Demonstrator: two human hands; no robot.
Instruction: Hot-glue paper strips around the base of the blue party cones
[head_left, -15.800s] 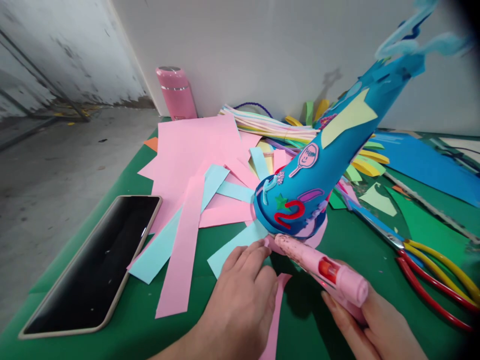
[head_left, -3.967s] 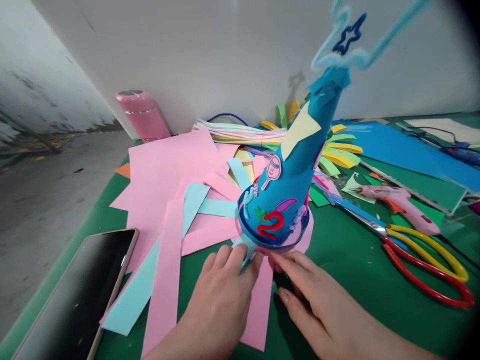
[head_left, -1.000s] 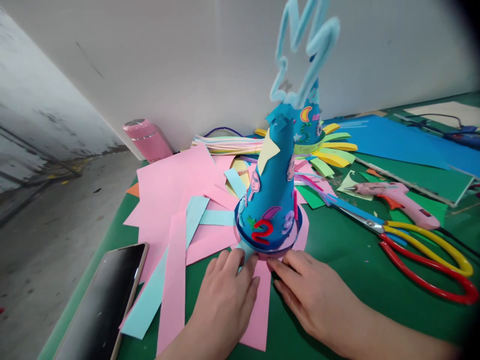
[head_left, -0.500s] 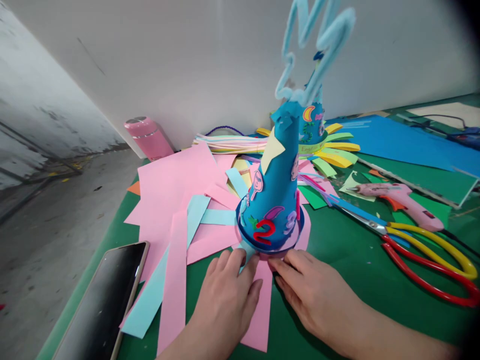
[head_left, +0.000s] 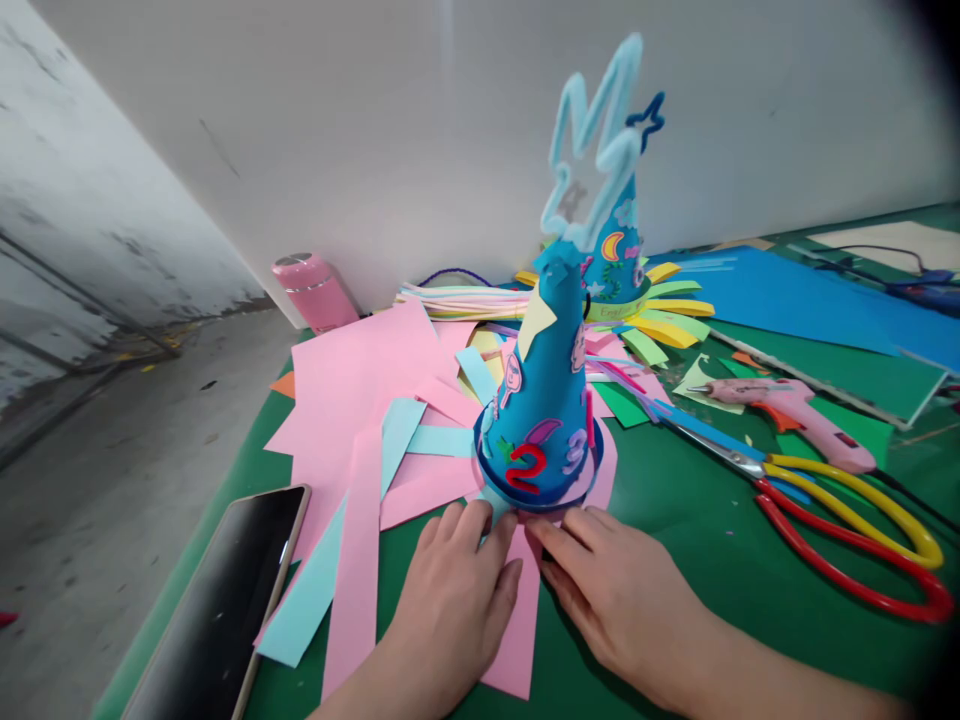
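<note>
A blue paper cone hat (head_left: 551, 400) stands upright in front of me, with a red number 2, a purple 3, stickers and a light-blue zigzag pipe cleaner (head_left: 600, 150) on top. Pink and light-blue paper strips spread out from under its brim. My left hand (head_left: 461, 580) lies at the front of the brim, its curled fingers pressing on a pink paper strip (head_left: 517, 650). Beside it, my right hand (head_left: 607, 580) has its fingers together at the same strip's inner end, close to the brim. The fingertips' exact hold is partly hidden.
Scissors (head_left: 765, 465) and a pink glue gun (head_left: 795, 405) lie at the right. A phone (head_left: 217, 600) rests near the left table edge. Behind are pink paper sheets (head_left: 352, 360), a pink bottle (head_left: 315, 290), a second decorated hat (head_left: 619, 265) and blue paper (head_left: 787, 300).
The view has tilted slightly upward, so the whole zigzag pipe cleaner and the star on the rear hat now show. Both hands keep nearly the same place at the brim.
</note>
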